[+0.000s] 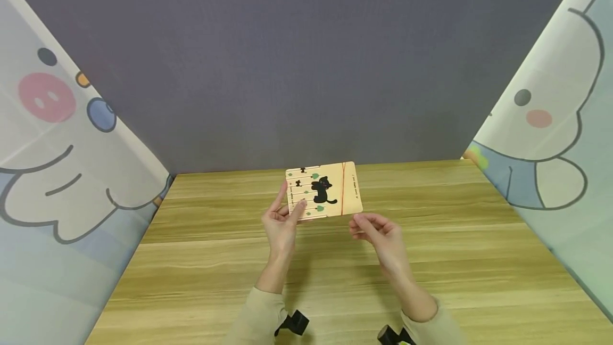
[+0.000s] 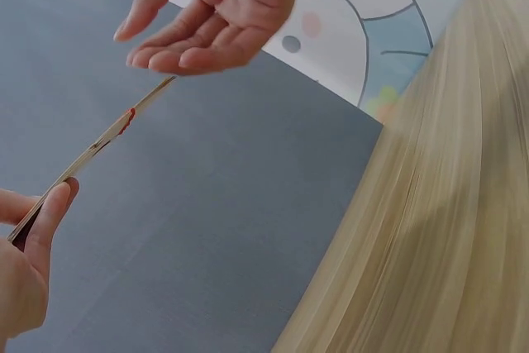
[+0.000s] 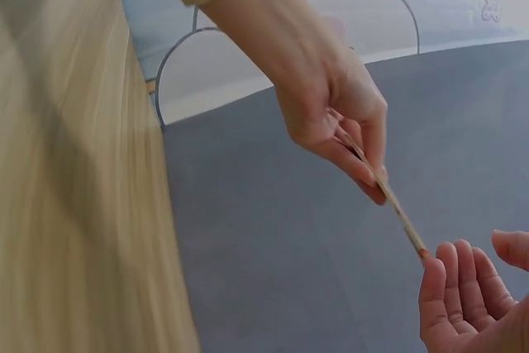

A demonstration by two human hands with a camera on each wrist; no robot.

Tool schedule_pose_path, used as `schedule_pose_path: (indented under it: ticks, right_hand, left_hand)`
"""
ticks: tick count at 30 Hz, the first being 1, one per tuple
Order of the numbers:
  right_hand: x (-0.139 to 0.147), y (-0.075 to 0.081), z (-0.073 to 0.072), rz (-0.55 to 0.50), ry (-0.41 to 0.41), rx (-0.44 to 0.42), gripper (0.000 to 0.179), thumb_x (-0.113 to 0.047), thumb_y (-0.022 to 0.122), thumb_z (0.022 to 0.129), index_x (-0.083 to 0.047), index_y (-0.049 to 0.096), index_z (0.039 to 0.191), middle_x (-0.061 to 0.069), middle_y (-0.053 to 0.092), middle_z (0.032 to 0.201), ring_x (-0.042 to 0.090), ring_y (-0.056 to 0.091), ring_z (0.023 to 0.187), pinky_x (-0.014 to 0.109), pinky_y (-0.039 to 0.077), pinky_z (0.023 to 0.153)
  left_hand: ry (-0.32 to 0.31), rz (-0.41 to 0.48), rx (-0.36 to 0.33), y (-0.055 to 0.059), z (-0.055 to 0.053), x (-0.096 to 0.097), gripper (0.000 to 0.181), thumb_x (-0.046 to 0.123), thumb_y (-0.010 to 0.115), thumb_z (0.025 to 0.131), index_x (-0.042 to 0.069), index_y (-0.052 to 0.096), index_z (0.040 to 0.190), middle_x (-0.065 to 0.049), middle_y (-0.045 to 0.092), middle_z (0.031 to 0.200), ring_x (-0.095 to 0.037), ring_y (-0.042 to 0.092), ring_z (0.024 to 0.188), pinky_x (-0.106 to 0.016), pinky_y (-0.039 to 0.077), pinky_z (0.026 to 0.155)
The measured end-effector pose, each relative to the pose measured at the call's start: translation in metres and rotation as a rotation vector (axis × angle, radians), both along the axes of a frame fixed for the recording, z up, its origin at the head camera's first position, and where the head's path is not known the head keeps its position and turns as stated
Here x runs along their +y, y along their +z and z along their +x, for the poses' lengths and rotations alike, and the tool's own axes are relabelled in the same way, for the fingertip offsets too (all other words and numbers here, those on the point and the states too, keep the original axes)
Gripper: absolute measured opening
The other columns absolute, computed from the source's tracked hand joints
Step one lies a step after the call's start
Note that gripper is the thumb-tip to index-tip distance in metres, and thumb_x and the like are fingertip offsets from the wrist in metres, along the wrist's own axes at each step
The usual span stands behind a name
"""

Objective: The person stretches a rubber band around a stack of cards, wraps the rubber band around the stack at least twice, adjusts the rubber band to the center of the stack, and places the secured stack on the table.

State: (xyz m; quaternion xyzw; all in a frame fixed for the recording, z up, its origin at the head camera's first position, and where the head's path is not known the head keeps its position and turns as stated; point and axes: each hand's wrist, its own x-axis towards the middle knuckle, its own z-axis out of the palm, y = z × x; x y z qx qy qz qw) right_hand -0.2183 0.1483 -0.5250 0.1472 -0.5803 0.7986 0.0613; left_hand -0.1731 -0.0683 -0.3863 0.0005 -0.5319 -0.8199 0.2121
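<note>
A thin cream booklet [image 1: 349,188] with a black cat and small green leaves printed on it is held up above the table. Round its right end runs a red cord [image 1: 342,190]. My left hand [image 1: 280,230] grips the left end, thumb on the printed face and fingers behind. Close to the lower right corner is my right hand [image 1: 383,236], its fingers loosely bent. Seen edge-on in the left wrist view, the booklet [image 2: 107,136] stands apart from that right hand [image 2: 227,18], which holds nothing. The right wrist view shows its palm turned up.
Below the hands spreads a wood-grain table [image 1: 215,265]. A grey panel [image 1: 306,68] rises along its far edge. Curtains with cartoon animals hang on the left [image 1: 43,174] and the right [image 1: 551,148].
</note>
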Motion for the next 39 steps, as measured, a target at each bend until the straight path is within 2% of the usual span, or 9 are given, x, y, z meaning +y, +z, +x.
schedule_pose_path:
  ticks: [4, 7, 8, 14, 15, 16, 23, 28, 39]
  right_hand:
    - [0.01, 0.019, -0.006, 0.059, -0.017, 0.114, 0.02, -0.001, 0.053, 0.087, 0.008, 0.059, 0.105, 0.024, 0.063, 0.092, 0.037, 0.06, 0.078, 0.041, 0.053, 0.066]
    - [0.008, 0.06, 0.002, 0.103, -0.038, 0.163, 0.019, 0.001, 0.055, 0.086, 0.008, 0.061, 0.102, 0.02, 0.064, 0.09, 0.031, 0.061, 0.077, 0.036, 0.053, 0.067]
    - [0.007, 0.064, -0.002, 0.082, -0.023, 0.178, 0.018, -0.002, 0.057, 0.085, 0.006, 0.062, 0.101, 0.017, 0.065, 0.09, 0.028, 0.062, 0.077, 0.034, 0.053, 0.068]
    - [-0.012, 0.156, 0.022, 0.198, -0.122, 0.152, 0.021, -0.014, 0.065, 0.081, 0.004, 0.065, 0.091, 0.01, 0.067, 0.088, 0.017, 0.061, 0.074, 0.024, 0.052, 0.069]
    - [-0.016, 0.178, 0.031, 0.255, -0.157, 0.128, 0.019, -0.012, 0.065, 0.081, 0.005, 0.065, 0.089, 0.01, 0.067, 0.087, 0.017, 0.061, 0.073, 0.024, 0.052, 0.067]
    - [-0.017, 0.185, 0.03, 0.282, -0.168, 0.128, 0.018, -0.011, 0.065, 0.081, 0.005, 0.065, 0.089, 0.009, 0.067, 0.087, 0.015, 0.061, 0.074, 0.022, 0.051, 0.068]
    - [-0.018, 0.206, 0.004, 0.353, -0.181, 0.251, 0.012, 0.005, 0.062, 0.079, 0.012, 0.062, 0.089, 0.018, 0.064, 0.088, 0.012, 0.06, 0.076, 0.021, 0.051, 0.071]
    - [-0.016, 0.209, -0.012, 0.431, -0.179, 0.327, 0.012, 0.002, 0.064, 0.079, 0.009, 0.064, 0.089, 0.02, 0.064, 0.087, 0.013, 0.06, 0.075, 0.023, 0.051, 0.07]
    - [-0.012, 0.21, -0.033, 0.644, -0.092, 0.326, 0.019, -0.012, 0.068, 0.078, 0.003, 0.065, 0.091, 0.01, 0.066, 0.088, 0.019, 0.059, 0.077, 0.021, 0.05, 0.069]
  left_hand:
    - [-0.003, 0.002, -0.008, -0.001, -0.001, 0.0, 0.06, -0.012, 0.065, 0.071, 0.009, 0.05, 0.125, -0.003, 0.063, 0.058, -0.006, 0.045, 0.038, -0.012, 0.043, 0.04]
    - [-0.006, 0.006, -0.014, -0.002, 0.0, 0.0, 0.059, -0.013, 0.064, 0.072, 0.008, 0.05, 0.125, -0.004, 0.064, 0.06, -0.006, 0.05, 0.041, -0.014, 0.047, 0.044]
    - [-0.006, 0.005, -0.015, -0.002, 0.0, 0.0, 0.059, -0.013, 0.064, 0.072, 0.008, 0.049, 0.125, -0.004, 0.065, 0.062, -0.006, 0.051, 0.042, -0.014, 0.048, 0.044]
    - [-0.01, 0.003, -0.007, -0.001, 0.001, 0.002, 0.059, -0.013, 0.064, 0.072, 0.007, 0.049, 0.125, -0.003, 0.065, 0.061, -0.005, 0.048, 0.039, -0.013, 0.045, 0.041]
    - [-0.011, 0.004, -0.004, -0.001, 0.002, 0.002, 0.059, -0.013, 0.064, 0.072, 0.007, 0.049, 0.125, -0.004, 0.064, 0.06, -0.005, 0.047, 0.039, -0.013, 0.044, 0.041]
    - [-0.011, 0.005, -0.002, -0.001, 0.002, 0.002, 0.059, -0.013, 0.064, 0.072, 0.007, 0.049, 0.125, -0.003, 0.064, 0.06, -0.005, 0.046, 0.038, -0.013, 0.044, 0.041]
    - [-0.014, 0.006, 0.015, -0.002, 0.002, 0.002, 0.058, -0.013, 0.064, 0.072, 0.006, 0.049, 0.125, -0.003, 0.063, 0.058, -0.005, 0.046, 0.038, -0.013, 0.046, 0.042]
    - [-0.013, -0.01, 0.016, -0.003, 0.003, 0.003, 0.058, -0.011, 0.065, 0.072, 0.007, 0.05, 0.125, -0.009, 0.064, 0.061, -0.007, 0.052, 0.042, -0.018, 0.05, 0.046]
    - [-0.025, 0.01, 0.036, -0.003, 0.003, 0.004, 0.058, -0.012, 0.064, 0.072, 0.006, 0.049, 0.125, -0.015, 0.065, 0.071, -0.017, 0.064, 0.059, -0.033, 0.054, 0.051]
